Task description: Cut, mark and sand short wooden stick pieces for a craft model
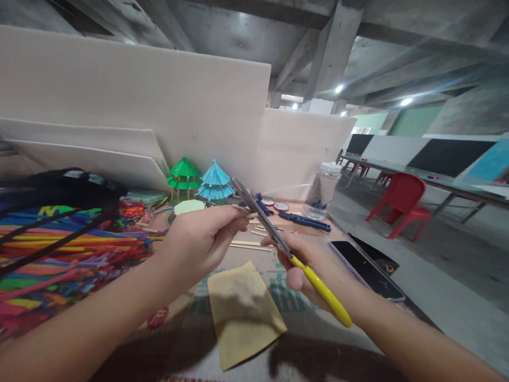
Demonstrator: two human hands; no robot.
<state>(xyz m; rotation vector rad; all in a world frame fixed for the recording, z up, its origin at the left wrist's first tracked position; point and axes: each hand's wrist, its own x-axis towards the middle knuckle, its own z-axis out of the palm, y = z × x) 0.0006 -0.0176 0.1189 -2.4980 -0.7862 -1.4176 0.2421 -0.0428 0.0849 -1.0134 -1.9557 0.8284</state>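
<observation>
My right hand (306, 260) is wrapped around a pair of scissors (324, 294) with a yellow handle. Their long metal blades point up and to the left, across the fingertips of my left hand. My left hand (199, 233) is closed in a pinch on a thin wooden stick (253, 215), whose pale end touches or lies right beside the blades; most of it is hidden by the fingers. Below both hands lies a tan sheet of paper (246, 318) on the cardboard-covered table. Several loose wooden sticks (250, 245) rest behind the scissors.
Green (183, 175) and blue (214, 180) paper umbrella-like models stand at the back. Colourful strips (59, 254) heap up at left. A clear bottle (320, 193), dark-blue pliers (304, 221) and a phone (366, 270) lie to the right. White boards (131, 95) stand behind.
</observation>
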